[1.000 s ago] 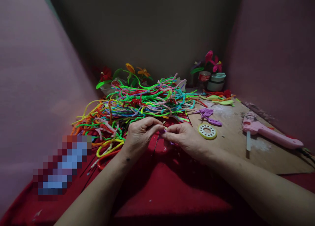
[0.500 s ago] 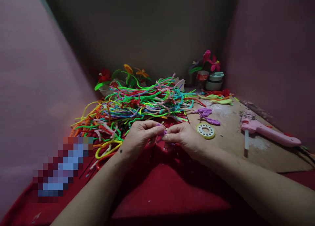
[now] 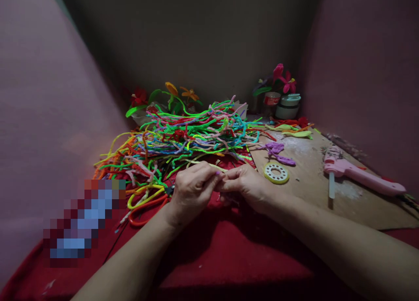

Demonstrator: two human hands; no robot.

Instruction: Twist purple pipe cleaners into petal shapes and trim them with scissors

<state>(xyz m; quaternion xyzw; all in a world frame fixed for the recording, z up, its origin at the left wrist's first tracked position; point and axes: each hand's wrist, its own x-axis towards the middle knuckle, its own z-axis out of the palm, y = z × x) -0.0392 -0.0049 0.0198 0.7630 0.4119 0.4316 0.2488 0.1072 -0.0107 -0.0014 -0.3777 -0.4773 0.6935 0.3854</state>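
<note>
My left hand [image 3: 192, 188] and my right hand [image 3: 244, 184] meet fingertip to fingertip over the red cloth [image 3: 222, 253]. Both are closed in a pinch on a small purple pipe-cleaner piece [image 3: 218, 173], of which only a tip shows between the fingers. A big heap of coloured pipe cleaners [image 3: 183, 139] lies just behind the hands. Scissors with yellow and orange handles [image 3: 144, 200] lie beside my left wrist.
A cardboard sheet [image 3: 314, 183] at the right carries a yellow ring-shaped spool [image 3: 276, 173], purple pipe-cleaner shapes [image 3: 278, 152] and a pink glue gun [image 3: 356, 175]. Finished pipe-cleaner flowers [image 3: 283, 80] and small jars [image 3: 287, 105] stand at the back. Walls close in on three sides.
My left hand has rolled a little forward and right over the pinch, hiding more of the purple piece. The hands stay together in the same spot.
</note>
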